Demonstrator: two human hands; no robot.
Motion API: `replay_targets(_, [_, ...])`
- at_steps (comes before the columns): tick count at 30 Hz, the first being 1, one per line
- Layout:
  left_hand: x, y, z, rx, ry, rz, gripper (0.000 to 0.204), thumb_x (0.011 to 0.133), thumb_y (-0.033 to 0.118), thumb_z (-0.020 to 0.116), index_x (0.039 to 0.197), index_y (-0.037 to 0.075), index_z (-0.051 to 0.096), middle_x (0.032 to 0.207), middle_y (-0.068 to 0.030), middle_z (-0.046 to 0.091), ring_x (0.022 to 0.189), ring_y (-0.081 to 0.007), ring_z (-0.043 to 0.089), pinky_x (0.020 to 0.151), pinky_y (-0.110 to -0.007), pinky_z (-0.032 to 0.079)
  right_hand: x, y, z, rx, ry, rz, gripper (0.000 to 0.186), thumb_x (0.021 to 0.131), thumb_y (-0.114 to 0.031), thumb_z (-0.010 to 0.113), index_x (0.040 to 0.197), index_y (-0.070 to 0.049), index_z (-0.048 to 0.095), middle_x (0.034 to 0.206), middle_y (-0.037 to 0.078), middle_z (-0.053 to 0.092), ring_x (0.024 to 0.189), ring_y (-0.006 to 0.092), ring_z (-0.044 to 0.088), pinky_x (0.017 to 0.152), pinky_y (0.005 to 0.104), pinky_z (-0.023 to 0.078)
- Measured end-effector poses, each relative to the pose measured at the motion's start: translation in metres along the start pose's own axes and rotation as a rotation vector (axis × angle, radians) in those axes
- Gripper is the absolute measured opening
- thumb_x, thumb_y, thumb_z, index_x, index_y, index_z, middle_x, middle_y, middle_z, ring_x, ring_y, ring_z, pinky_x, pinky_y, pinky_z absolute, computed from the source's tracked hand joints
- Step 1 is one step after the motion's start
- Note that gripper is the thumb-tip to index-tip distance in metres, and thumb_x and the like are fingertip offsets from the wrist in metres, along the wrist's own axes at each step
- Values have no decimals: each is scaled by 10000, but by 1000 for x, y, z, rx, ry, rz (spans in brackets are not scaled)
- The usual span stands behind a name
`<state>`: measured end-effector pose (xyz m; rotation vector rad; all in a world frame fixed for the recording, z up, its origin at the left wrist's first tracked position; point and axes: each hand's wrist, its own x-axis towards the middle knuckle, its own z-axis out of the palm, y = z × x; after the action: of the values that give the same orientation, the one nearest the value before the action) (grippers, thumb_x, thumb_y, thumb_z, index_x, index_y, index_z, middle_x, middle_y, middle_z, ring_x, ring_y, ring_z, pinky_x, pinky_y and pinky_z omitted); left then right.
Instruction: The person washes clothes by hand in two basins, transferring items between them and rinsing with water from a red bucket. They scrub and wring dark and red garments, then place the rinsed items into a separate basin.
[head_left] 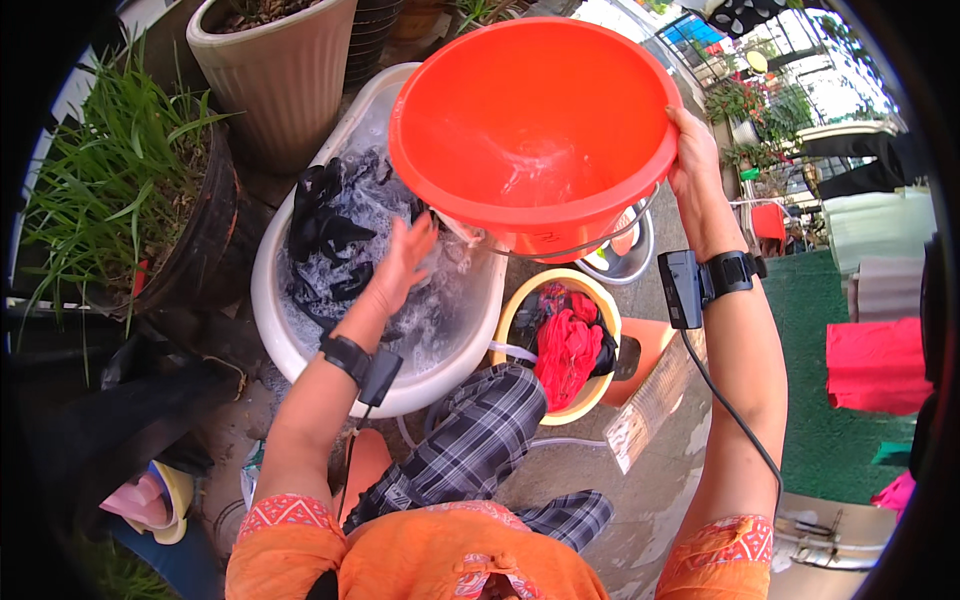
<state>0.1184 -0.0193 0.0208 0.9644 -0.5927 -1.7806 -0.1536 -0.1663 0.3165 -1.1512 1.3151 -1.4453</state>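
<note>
My right hand [693, 150] grips the rim of a large red bucket [450, 120] at its right side. The bucket is tilted so that its inside faces me, with a little water low in it and its wire handle hanging down. Below and to its left stands a white oval tub [268, 270] of foamy water, partly hidden by the bucket. Dark wet clothes [325, 230] lie soaking in the tub. Over the water, close to the bucket's lower left side, my left hand [405, 260] is open with its fingers apart, holding nothing.
A yellow basin [608, 305] of red and dark clothes stands right of the tub, with a metal bowl [638, 258] behind it. A washboard [640, 425] leans nearby. Potted grass [130, 180] and a tall planter [275, 90] crowd the left. Laundry [875, 365] hangs at right.
</note>
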Motion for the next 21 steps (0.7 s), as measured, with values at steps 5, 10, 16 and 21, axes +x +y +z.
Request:
replay_targets(5, [-57,90,24,-239,-77,-17,803,796,744,295,1392,208,254,1379,-131,351,1297,-259,257,996,-546,199,-68,-13,25,-79,-84,-49,117,804,-108,565,812,8,574,728,76,612,566,141,578,490,251,467])
replay_targets(10, [-106,111,22,-413,-44,161,577,852,398,508,1327,118,340,1333,-96,404,1231,-247,373,1000,-521,299,-123,-10,31,-4,-149,124,117,825,-149,539,742,-70,562,578,-7,534,401,70,440,336,202,258])
replay_targets(16, [-89,143,60,-439,-70,351,455,816,82,541,1246,55,396,1181,-114,499,1053,-238,523,886,-387,450,-152,6,-10,179,152,136,118,848,-158,503,855,-47,543,690,41,589,457,131,513,357,248,337])
replay_targets(21, [-111,169,122,-106,-235,472,460,800,30,547,1235,37,400,1119,-106,527,976,-194,551,834,-349,475,-218,18,-61,284,352,250,388,888,-198,458,1181,57,446,1215,186,514,1103,294,523,950,415,431])
